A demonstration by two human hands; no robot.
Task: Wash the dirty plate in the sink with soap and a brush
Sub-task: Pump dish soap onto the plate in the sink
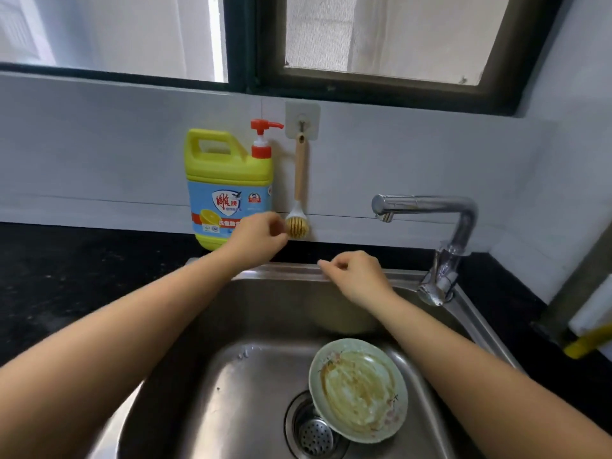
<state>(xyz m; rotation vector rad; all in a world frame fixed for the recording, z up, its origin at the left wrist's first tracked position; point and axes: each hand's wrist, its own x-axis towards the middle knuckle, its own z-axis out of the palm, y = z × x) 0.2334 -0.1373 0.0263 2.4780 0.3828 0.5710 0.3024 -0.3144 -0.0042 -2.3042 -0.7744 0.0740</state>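
- My left hand [258, 235], fingers curled, is just beside the bristles of the hanging wooden-handled brush [299, 180]; I cannot tell whether it grips.
- My right hand [356, 276], loosely curled and empty, hovers over the stainless-steel sink [284, 270] rim.
- The brown-smeared, pale-green round plate [359, 390] lies in the basin, overlapping the drain.
- The yellow pump soap bottle [228, 180] stands behind.

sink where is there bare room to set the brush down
Bare: sink floor left of the plate, and the counter left of the bottle. Crowded: right side, where the plate overlaps the drain.
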